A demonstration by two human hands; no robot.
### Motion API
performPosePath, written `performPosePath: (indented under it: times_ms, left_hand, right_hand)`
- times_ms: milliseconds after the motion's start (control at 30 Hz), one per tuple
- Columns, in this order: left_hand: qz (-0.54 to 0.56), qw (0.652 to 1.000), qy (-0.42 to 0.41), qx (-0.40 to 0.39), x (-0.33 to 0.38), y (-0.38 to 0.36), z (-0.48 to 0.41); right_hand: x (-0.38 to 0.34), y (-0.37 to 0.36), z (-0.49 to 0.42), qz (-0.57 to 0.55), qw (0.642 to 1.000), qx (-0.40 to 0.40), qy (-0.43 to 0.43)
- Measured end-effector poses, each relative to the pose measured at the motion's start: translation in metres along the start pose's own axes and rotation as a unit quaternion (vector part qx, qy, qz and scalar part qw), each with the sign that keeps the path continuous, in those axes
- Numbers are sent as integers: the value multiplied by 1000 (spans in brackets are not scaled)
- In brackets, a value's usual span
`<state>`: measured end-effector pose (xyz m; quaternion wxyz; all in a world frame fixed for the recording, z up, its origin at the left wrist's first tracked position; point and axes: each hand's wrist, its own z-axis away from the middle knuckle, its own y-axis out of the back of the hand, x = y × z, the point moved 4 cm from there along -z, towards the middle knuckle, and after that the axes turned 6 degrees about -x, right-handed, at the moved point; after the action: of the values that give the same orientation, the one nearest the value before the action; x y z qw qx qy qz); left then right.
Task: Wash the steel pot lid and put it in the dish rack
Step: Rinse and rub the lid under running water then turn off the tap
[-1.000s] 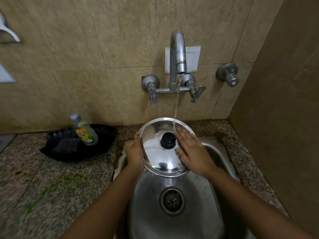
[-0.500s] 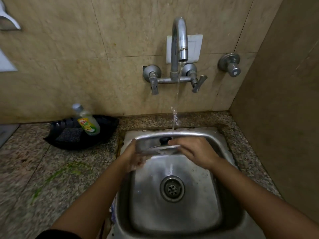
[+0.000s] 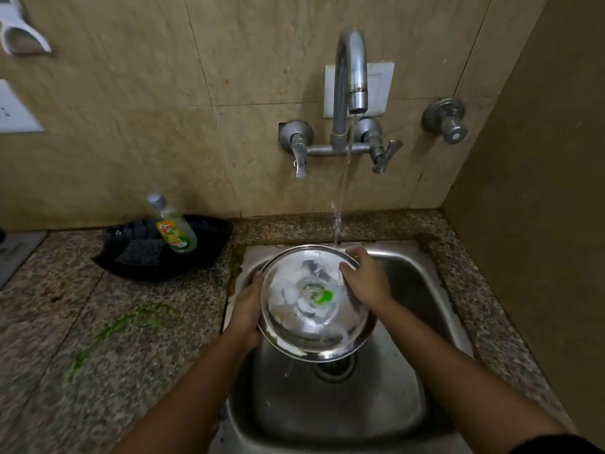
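While water runs from the tap in a thin stream at the back of the sink, you hold the steel pot lid over the basin between both hands, its hollow underside turned up toward you. Soap foam and a small green blob sit near the centre of that underside.

Your left hand is clamped on the lid's left rim, palm against the edge. Your right hand lies on the upper right rim, fingers curled over the edge and onto the inner face, so it too grips the lid. The stream lands at the far edge of the lid, just beside your right fingertips.

The lid is round, so it has no long axis; what matters is that it sits directly between your hands, tilted slightly with the far edge toward the tap. Your right hand is nearer the water. The foam suggests rinsing is not finished.

No dish rack is visible. On the granite counter to your left, a black tray holds a soap bottle.
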<state>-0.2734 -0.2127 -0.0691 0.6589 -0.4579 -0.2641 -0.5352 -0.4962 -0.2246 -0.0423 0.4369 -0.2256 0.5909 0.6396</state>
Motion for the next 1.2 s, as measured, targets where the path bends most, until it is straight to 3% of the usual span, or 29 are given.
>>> performPosePath:
  times_ms: [67, 100, 233, 333, 400, 500, 567, 667, 800, 867, 967, 1033, 1133, 1200]
  left_hand:
    - [-2, 999, -20, 32, 2, -13, -2]
    - [6, 999, -24, 33, 5, -22, -3]
    - [19, 999, -15, 25, 16, -44, -20]
    - [22, 997, -28, 73, 27, -37, -34]
    - [14, 993, -49, 103, 33, -33, -33]
    - [-4, 995, -50, 87, 29, -40, -33]
    - [-2, 997, -41, 65, 23, -52, -34]
    - [6, 998, -29, 46, 20, -68, -36]
    - [13, 996, -35, 82, 32, -57, -38]
    - [25, 993, -47, 103, 36, -46, -40]
    - [33, 992, -65, 107, 35, -45, -36]
    - [28, 993, -37, 106, 26, -51, -30]
    - [26, 997, -3, 78, 18, -64, -24]
    - [30, 998, -11, 63, 23, -71, -20]
  right_hand:
    - [-12, -11, -1, 256, 961, 23, 96]
    - [-19, -21, -1, 314, 940, -3, 133]
    - [-44, -51, 19, 361, 871, -161, 293]
    - [-30, -29, 39, 377, 832, -208, 351]
    - [-9, 1, 28, 415, 839, -157, 314]
    - [0, 34, -7, 436, 874, -37, 210]
    - [-16, 27, -27, 414, 891, 1, 187]
    - [-48, -11, -25, 367, 896, -61, 244]
    - [-42, -26, 32, 360, 830, -213, 369]
    - [-19, -3, 33, 391, 823, -193, 363]
    - [5, 42, -2, 419, 872, -77, 243]
    - [-4, 47, -23, 426, 883, -28, 193]
    - [-41, 11, -35, 385, 898, -19, 212]
    - [-60, -20, -19, 373, 883, -79, 274]
